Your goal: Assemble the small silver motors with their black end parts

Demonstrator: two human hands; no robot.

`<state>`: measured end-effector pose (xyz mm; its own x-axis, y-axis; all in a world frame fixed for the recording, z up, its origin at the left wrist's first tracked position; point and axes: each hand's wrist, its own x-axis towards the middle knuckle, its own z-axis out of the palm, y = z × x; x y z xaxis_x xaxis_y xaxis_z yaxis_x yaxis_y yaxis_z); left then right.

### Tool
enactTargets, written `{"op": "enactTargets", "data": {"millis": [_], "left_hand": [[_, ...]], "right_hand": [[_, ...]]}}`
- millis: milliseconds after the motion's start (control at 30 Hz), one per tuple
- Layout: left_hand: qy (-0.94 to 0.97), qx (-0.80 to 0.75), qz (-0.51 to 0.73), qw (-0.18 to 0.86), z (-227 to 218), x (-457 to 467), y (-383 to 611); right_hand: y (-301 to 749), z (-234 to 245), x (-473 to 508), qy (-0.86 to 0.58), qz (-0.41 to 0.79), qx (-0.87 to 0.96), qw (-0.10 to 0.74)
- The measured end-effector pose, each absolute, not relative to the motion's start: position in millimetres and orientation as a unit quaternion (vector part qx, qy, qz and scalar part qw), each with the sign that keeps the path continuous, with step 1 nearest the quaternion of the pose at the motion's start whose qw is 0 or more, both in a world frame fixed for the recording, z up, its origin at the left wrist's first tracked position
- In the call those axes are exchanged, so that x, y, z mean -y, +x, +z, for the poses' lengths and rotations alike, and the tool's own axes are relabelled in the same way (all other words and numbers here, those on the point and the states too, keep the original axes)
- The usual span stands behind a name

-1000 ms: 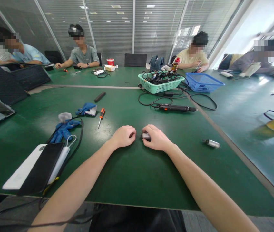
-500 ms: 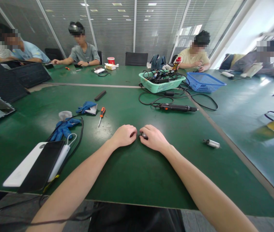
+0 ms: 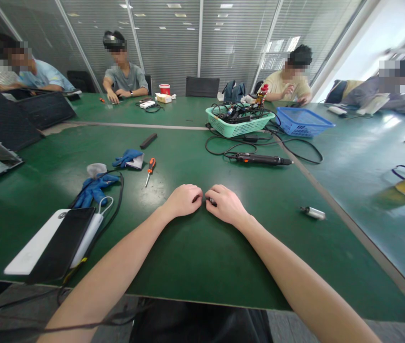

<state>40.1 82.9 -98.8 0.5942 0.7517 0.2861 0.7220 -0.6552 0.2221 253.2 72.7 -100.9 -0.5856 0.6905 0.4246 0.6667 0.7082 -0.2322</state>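
My left hand [image 3: 185, 200] rests on the green table with its fingers curled inward. A dark spot shows under its fingertips; I cannot tell whether it is an object or shadow. Facing it across a narrow gap, my right hand [image 3: 226, 204] is closed over a small dark and metallic piece [image 3: 212, 202], mostly hidden by the fingers. To the left lies a screwdriver [image 3: 150, 170] with an orange and black handle. Out to the right, a small silver cylinder with a dark tip [image 3: 313, 212] lies on its side.
Blue gloves [image 3: 93, 190], a phone-like black slab [image 3: 61, 247] and a cable lie at left. A black electric screwdriver [image 3: 263, 159] lies ahead, before a green basket [image 3: 236, 127] of tools and a blue basket [image 3: 302, 125]. Several people sit around the table.
My right hand's fingers have closed slightly further over the small piece, so less of it shows. My left hand stays put. Across the table, a person's hand has drawn inward.
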Motion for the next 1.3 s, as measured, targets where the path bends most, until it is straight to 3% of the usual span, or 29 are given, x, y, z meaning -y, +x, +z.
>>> {"op": "enactTargets", "data": {"millis": [1300], "left_hand": [[0.890,-0.405,0.190,0.089,-95,-76,50]], "right_hand": [[263,-95,-73,-0.363,0.136,0.876,0.287]]}}
